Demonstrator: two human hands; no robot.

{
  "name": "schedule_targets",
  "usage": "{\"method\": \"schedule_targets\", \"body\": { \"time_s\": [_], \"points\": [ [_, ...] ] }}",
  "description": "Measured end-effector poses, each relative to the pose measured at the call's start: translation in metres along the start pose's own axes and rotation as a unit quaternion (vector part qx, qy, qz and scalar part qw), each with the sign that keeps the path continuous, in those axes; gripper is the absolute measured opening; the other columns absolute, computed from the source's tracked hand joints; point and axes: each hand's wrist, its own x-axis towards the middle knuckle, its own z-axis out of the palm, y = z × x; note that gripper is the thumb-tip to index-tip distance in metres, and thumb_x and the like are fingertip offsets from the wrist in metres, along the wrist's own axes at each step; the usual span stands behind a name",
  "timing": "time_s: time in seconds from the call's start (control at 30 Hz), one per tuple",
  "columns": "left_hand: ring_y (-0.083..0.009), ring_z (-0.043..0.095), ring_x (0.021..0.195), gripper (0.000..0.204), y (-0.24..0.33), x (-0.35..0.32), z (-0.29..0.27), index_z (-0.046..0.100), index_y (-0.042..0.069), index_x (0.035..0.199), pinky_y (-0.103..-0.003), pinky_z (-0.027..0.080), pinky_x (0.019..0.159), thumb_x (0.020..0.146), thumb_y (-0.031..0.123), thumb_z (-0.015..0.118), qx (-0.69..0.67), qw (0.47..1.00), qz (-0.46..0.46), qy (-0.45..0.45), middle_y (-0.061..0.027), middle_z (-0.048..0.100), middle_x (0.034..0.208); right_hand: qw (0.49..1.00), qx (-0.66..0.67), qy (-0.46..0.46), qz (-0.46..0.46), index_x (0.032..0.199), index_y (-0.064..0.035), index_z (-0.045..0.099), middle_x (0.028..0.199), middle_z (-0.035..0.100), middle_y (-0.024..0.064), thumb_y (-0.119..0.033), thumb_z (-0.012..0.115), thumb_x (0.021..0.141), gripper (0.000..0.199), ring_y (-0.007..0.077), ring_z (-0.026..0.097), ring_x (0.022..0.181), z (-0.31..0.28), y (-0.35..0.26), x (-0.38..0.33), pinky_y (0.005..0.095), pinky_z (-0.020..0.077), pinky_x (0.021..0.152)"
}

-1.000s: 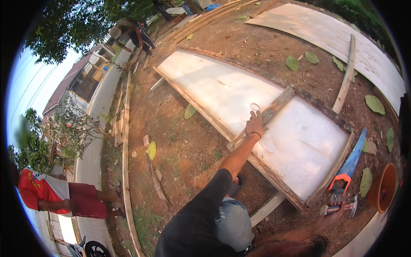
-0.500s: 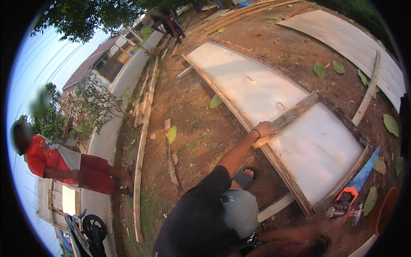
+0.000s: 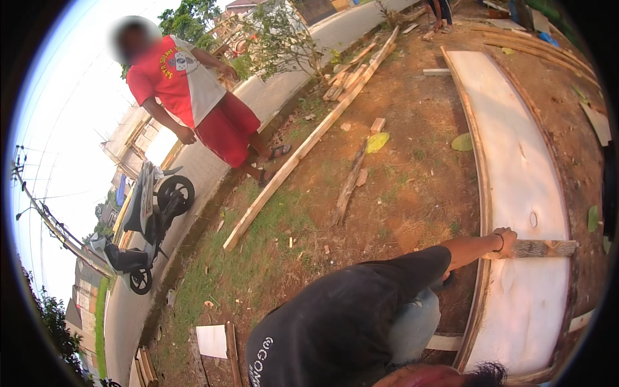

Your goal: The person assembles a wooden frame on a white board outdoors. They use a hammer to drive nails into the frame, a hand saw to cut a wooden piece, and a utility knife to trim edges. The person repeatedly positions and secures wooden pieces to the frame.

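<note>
Neither of my hands shows in the head view. A co-worker in a black shirt (image 3: 322,322) bends over at the lower middle. One hand (image 3: 507,241) of this person grips the left end of a short rough wooden crosspiece (image 3: 545,249). The crosspiece lies across a long pale panel (image 3: 516,161) edged with narrow wooden strips (image 3: 478,161). The co-worker's other hand is hidden. Below the panel, a wooden support (image 3: 445,342) sticks out on the near left side.
A person in red (image 3: 187,84) stands at the road edge, near a parked motorbike (image 3: 151,222). A long timber (image 3: 309,142) lies along the grass. Scrap wood (image 3: 351,180), leaves (image 3: 377,142) and more boards (image 3: 541,48) lie on the soil.
My view has swung left, so the panel now sits farther right and the person in red nearer the middle. The saw and hammer are out of view. The co-worker's hand stays on the crosspiece.
</note>
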Motion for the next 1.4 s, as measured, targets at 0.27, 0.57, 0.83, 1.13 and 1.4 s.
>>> {"method": "schedule_targets", "body": {
  "time_s": [0.27, 0.57, 0.83, 1.13, 1.4],
  "points": [
    [-0.0377, 0.070, 0.105, 0.075, -0.001, 0.023, -0.021, 0.064, -0.006, 0.119, -0.046, 0.056, 0.089, 0.081, 0.058, 0.076, 0.051, 0.998, 0.032, -0.016, -0.0250, 0.071, 0.111, 0.991, 0.131, 0.024, -0.026, 0.093, -0.0039, 0.064, 0.076, 0.061, 0.0029, -0.016, 0.066, 0.100, 0.014, 0.0146, 0.057, 0.064, 0.003, -0.005, 0.000, 0.0286, 0.0495, 0.058],
    [-0.0402, 0.071, 0.101, 0.061, 0.033, -0.002, -0.003, 0.058, -0.002, 0.122, -0.050, 0.058, 0.086, 0.086, 0.044, 0.076, 0.094, 0.995, 0.041, 0.009, -0.0254, 0.072, 0.107, 0.978, 0.089, 0.129, -0.135, 0.106, -0.0033, 0.063, 0.082, 0.059, 0.0022, -0.020, 0.067, 0.099, 0.019, 0.0118, 0.057, 0.074, -0.037, -0.022, -0.005, 0.0285, 0.0482, 0.064],
    [-0.0459, 0.068, 0.104, 0.065, 0.015, -0.003, -0.003, 0.053, -0.006, 0.127, -0.053, 0.056, 0.091, 0.085, 0.038, 0.077, 0.053, 0.997, 0.057, -0.009, -0.0291, 0.070, 0.107, 0.949, 0.094, 0.218, -0.206, 0.090, -0.0074, 0.059, 0.082, 0.060, 0.0028, -0.019, 0.065, 0.099, 0.016, 0.0139, 0.061, 0.074, -0.025, -0.043, -0.025, 0.0309, 0.0537, 0.069],
    [-0.0465, 0.068, 0.104, 0.061, 0.010, -0.004, -0.004, 0.053, -0.004, 0.127, -0.054, 0.056, 0.090, 0.085, 0.034, 0.076, 0.016, 0.997, 0.073, 0.019, -0.0298, 0.069, 0.110, 0.963, 0.130, 0.146, -0.186, 0.093, -0.0063, 0.060, 0.080, 0.059, 0.0019, -0.019, 0.064, 0.101, 0.015, 0.0123, 0.058, 0.070, 0.060, -0.026, -0.034, 0.0284, 0.0489, 0.063],
    [-0.0469, 0.066, 0.108, 0.062, 0.013, 0.005, 0.007, 0.053, -0.002, 0.127, -0.055, 0.054, 0.092, 0.082, 0.035, 0.075, 0.029, 0.997, 0.071, 0.031, -0.0280, 0.069, 0.115, 0.968, 0.177, 0.087, -0.154, 0.119, -0.0005, 0.060, 0.078, 0.058, 0.0008, -0.010, 0.061, 0.102, 0.020, 0.0086, 0.055, 0.067, 0.097, -0.015, -0.035, 0.0238, 0.0463, 0.060]
  ]
}}
